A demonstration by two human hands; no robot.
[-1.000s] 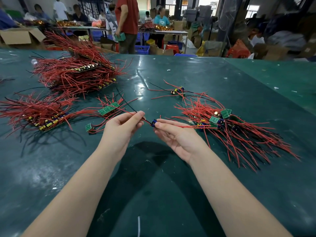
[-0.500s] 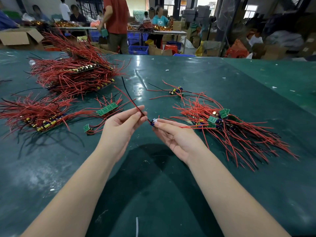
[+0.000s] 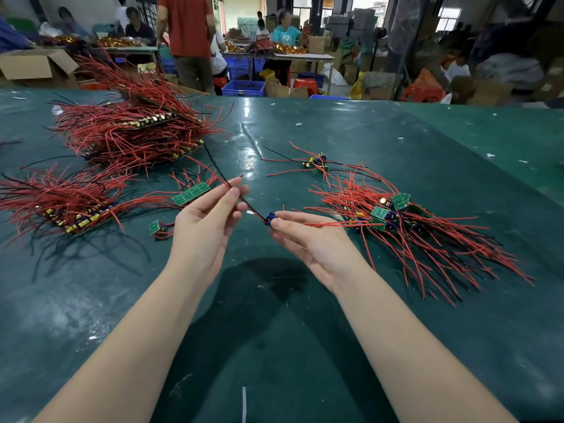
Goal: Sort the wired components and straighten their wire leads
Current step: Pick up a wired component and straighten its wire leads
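Your left hand (image 3: 210, 215) pinches the black lead (image 3: 248, 204) between thumb and fingertips, while your right hand (image 3: 308, 236) pinches the small blue component (image 3: 269, 218) at its fingertips, so the lead runs taut between the two, held above the green table (image 3: 274, 346). Around you, the largest heap of red-wired parts (image 3: 131, 129) sits far left, stacked with rows of components showing along its edges. A loose pile of red leads with green boards (image 3: 406, 227) spreads just beside your right hand, and one of its red wires crosses your right fingers. A flatter bundle (image 3: 64, 203) lies at the left edge, partly cut off by the frame. A strip of green boards (image 3: 190, 194) lies just behind your left hand, a single small board (image 3: 154, 226) near your left wrist, and a small cluster (image 3: 314, 161) farther back. How many leads the held component carries is hard to make out, since your fingertips cover most of it.
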